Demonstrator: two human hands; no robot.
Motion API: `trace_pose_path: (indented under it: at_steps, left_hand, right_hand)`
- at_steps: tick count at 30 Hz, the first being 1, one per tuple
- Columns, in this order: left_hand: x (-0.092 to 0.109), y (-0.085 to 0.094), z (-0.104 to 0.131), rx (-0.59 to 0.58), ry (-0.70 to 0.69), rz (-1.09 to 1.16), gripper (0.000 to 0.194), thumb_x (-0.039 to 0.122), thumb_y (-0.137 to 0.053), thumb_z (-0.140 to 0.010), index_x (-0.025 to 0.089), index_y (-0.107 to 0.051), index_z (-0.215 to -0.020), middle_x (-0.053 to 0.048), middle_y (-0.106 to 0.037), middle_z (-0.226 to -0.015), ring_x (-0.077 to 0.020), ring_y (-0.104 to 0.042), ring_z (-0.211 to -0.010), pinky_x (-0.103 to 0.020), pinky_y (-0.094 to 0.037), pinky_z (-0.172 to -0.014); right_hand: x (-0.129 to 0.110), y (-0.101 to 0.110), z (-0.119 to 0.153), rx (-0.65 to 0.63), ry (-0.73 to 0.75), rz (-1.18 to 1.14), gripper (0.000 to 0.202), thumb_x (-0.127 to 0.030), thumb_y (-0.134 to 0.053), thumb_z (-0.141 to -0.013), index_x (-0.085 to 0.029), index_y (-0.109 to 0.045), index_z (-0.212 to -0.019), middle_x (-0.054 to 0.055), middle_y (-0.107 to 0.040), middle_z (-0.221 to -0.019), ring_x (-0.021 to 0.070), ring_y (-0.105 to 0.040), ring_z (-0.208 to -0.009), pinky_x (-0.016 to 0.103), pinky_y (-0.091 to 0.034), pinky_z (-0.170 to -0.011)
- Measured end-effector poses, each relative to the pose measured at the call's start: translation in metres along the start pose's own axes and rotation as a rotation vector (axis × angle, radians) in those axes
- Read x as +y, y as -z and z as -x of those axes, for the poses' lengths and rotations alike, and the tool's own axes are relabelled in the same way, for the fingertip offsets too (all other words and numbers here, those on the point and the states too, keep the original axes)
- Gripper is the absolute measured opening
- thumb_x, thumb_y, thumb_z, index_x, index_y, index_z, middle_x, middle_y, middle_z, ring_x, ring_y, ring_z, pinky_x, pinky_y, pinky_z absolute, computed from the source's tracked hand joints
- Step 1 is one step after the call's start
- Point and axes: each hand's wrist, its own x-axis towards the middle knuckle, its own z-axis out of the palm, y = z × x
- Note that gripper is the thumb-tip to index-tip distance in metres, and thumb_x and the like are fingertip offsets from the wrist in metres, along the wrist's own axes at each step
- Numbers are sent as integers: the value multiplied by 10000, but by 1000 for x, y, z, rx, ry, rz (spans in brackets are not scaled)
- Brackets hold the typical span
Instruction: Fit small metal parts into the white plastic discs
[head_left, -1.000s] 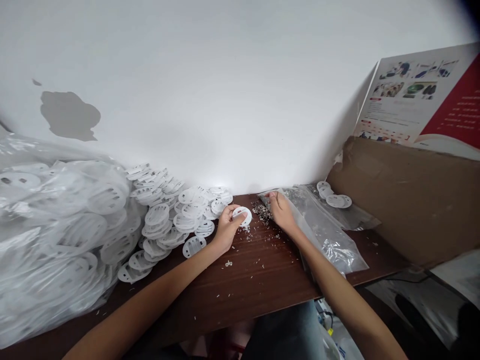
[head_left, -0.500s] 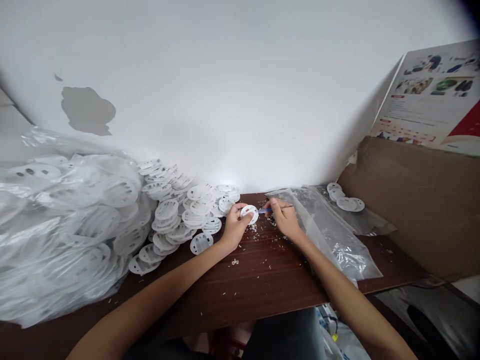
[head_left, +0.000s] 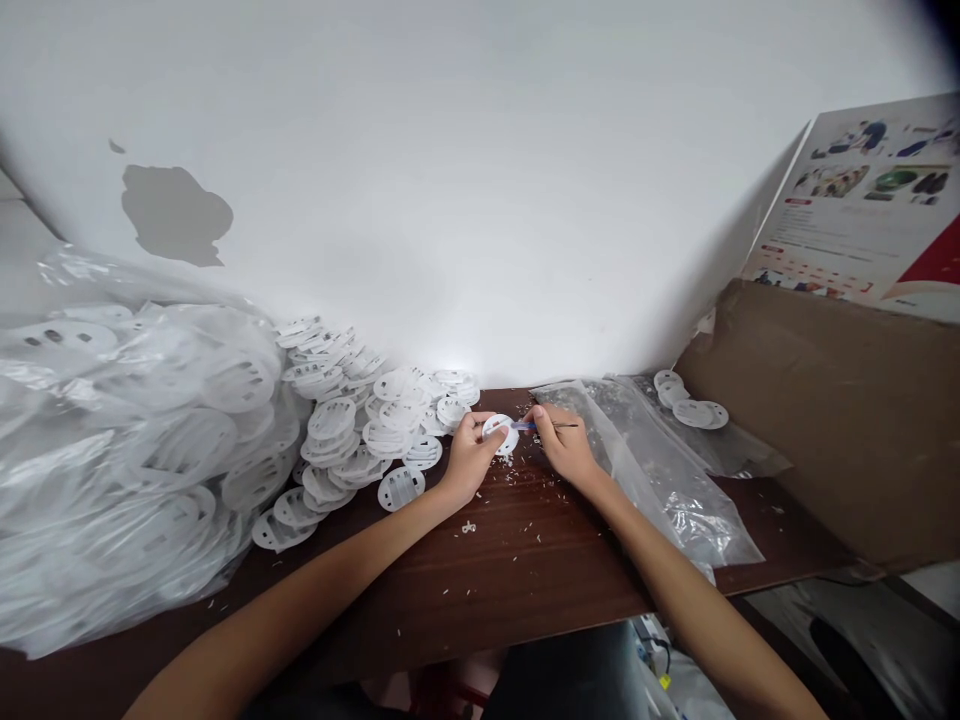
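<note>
In the middle of the head view, my left hand [head_left: 469,464] pinches a round white slotted plastic disc [head_left: 505,422] by its left side, thumb on the face. The disc is tilted up toward me, just above the table. My right hand [head_left: 568,448] closes round a thin blue pen-like tool [head_left: 523,426], whose dark back end sticks out to the right. The tool's tip reaches the disc's right edge; whether it touches I cannot tell. Small white shavings [head_left: 507,462] lie on the table beneath the disc.
Several similar discs are piled [head_left: 334,420] left of my hands, beside a big clear bag [head_left: 135,480] full of them. On the right lie a flat plastic bag [head_left: 675,500], a few discs [head_left: 697,412] and a brown cardboard box [head_left: 825,420]. A white wall [head_left: 480,200] stands behind the table [head_left: 525,590].
My right hand has shifted slightly, bringing the tool's tip a little further left onto the disc's edge. The disc has turned a little in my left hand.
</note>
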Motion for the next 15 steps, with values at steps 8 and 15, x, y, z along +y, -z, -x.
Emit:
trace_pose_path:
  at_steps: [8,15]
  left_hand:
    - [-4,3,-1,-33,-21,-30,438,439,-810,-800,198,-572,-1078,-52,-744,-907,-194,-688,-778,-323,-507,-733]
    - [4,2,3,-97,-49,-49,416,450,-812,-793,207,-564,-1022,-24,-729,-866,-166,-661,-732,-285,-480,-698]
  right_hand:
    - [3,-4,3,-13,62,63,479,-489,-362,-1079,-240,-694,-840,40,-678,-757,216,-614,-718,332,-455,-723]
    - [14,-11,5,-53,122,154,482,-467,-319,-1097,-222,-635,-828,57,-673,-784,205,-622,-740,323,-451,-732]
